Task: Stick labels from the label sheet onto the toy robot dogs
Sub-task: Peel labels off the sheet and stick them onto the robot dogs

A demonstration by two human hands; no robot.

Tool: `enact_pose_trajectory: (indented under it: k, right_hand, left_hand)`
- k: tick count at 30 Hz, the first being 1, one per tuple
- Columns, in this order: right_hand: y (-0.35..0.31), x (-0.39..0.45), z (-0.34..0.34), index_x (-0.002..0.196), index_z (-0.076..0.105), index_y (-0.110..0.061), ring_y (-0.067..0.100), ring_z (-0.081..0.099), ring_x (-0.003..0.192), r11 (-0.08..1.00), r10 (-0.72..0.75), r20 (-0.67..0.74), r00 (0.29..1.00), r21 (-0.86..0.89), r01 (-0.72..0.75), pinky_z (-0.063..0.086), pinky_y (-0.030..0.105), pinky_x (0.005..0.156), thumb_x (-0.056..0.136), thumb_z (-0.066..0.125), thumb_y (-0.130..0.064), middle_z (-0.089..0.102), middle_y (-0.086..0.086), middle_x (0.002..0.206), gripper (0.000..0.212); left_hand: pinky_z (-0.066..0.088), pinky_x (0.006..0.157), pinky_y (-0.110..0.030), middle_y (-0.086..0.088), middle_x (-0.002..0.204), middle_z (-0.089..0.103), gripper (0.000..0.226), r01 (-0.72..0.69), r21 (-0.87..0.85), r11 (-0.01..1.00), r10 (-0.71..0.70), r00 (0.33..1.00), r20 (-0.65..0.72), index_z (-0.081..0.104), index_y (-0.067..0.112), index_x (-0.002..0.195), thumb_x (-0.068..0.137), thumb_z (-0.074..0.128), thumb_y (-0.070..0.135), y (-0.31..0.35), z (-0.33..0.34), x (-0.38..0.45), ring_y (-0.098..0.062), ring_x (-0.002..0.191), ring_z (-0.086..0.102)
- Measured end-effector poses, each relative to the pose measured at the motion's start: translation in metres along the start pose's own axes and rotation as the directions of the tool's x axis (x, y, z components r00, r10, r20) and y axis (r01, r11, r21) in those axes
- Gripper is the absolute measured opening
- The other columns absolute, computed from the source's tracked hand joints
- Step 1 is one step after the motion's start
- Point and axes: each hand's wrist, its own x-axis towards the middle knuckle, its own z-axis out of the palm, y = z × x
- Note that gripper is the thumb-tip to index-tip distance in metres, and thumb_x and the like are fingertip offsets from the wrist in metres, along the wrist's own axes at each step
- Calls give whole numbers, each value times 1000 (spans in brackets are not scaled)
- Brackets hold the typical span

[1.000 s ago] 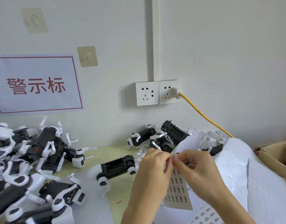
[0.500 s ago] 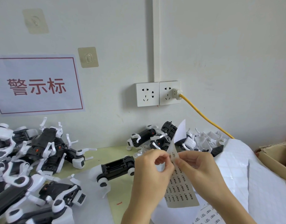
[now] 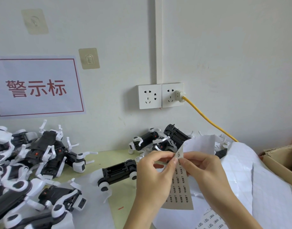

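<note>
Pale green tabletop (image 3: 107,156) runs along a white wall that carries a sign with red characters (image 3: 37,87), two stick-on hooks, and a double socket (image 3: 160,95) with a yellow cable (image 3: 206,119) plugged into its right half. At the far left lies a heap of black-and-white toy robot dogs (image 3: 31,162), legs sticking out in all directions. Nearer the middle, a single toy dog (image 3: 118,171) lies belly-up on the table, just left of the hands. A smaller cluster of dogs (image 3: 158,141) sits against the wall below the socket.

The left hand (image 3: 154,177) has its thumb and forefinger curled, pinching the upper edge of the label sheet (image 3: 179,187), which hangs down between the two hands with rows of small printed labels. The right hand (image 3: 206,172) pinches the same top edge from the other side, where one label (image 3: 180,154) stands up, peeled from the backing. Behind and to the right lies crumpled white backing paper (image 3: 257,179); a cardboard box (image 3: 280,157) sits at the far right edge.
</note>
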Motion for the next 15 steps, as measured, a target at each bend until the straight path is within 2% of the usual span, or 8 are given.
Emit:
enact_pose_trajectory:
  k: [3, 6, 9, 11, 12, 14, 15]
  right_hand:
    - [3, 1, 1, 81, 80, -22, 13, 72, 69, 1000, -11, -15, 1000, 18, 11, 53, 20, 64, 94, 62, -1, 77, 6, 77, 31]
    - [4, 2, 0, 87, 80, -22, 22, 75, 80, 996, 5, -44, 999, 93, -1, 57, 32, 73, 94, 61, -3, 78, 7, 86, 29]
    - [4, 3, -4, 86, 78, -16, 24, 73, 77, 984, 33, -75, 997, 177, -19, 54, 33, 71, 94, 60, -2, 77, 13, 87, 24]
    - [4, 4, -8, 84, 77, -12, 27, 72, 76, 980, 65, -55, 996, 190, -54, 52, 38, 72, 94, 59, -1, 76, 17, 88, 23]
    - [4, 3, -10, 84, 76, -11, 29, 72, 76, 979, 83, -31, 996, 192, -75, 51, 42, 71, 94, 59, -2, 76, 18, 89, 22]
    - [3, 3, -12, 86, 75, -10, 32, 72, 78, 972, 110, 31, 993, 207, -114, 50, 45, 73, 91, 61, -10, 75, 21, 91, 15]
    - [3, 3, -14, 87, 75, -10, 32, 73, 79, 969, 117, 59, 991, 212, -127, 50, 43, 74, 88, 63, -16, 75, 21, 92, 13]
  left_hand:
    - [51, 75, -19, 11, 87, 74, 15, 69, -43, 997, -68, 998, 16, 77, 27, 86, 86, 77, 12, 3, -1, -1, -9, 87, 68]
    - [48, 73, -10, 23, 102, 70, 30, 189, -139, 972, -185, 982, 42, 68, 37, 107, 83, 81, 26, 5, -2, -4, 1, 96, 66]
    - [55, 73, -21, 15, 103, 74, 51, 326, -272, 905, -312, 945, 95, 63, 35, 115, 69, 81, 42, 6, -5, -3, -8, 93, 72]
    - [57, 78, -34, 6, 100, 77, 52, 345, -284, 894, -330, 938, 102, 64, 30, 118, 69, 83, 37, 5, -7, 0, -15, 91, 74]
    - [57, 78, -36, 3, 97, 78, 49, 336, -281, 899, -318, 942, 109, 64, 29, 118, 74, 84, 30, 5, -8, 0, -17, 89, 75]
    - [55, 72, -32, 2, 94, 79, 41, 306, -253, 918, -288, 952, 107, 63, 32, 118, 83, 81, 20, 5, -9, 0, -17, 84, 75]
    - [54, 70, -30, 2, 93, 79, 40, 289, -235, 928, -272, 957, 104, 62, 36, 116, 85, 79, 18, 5, -9, 0, -16, 81, 75]
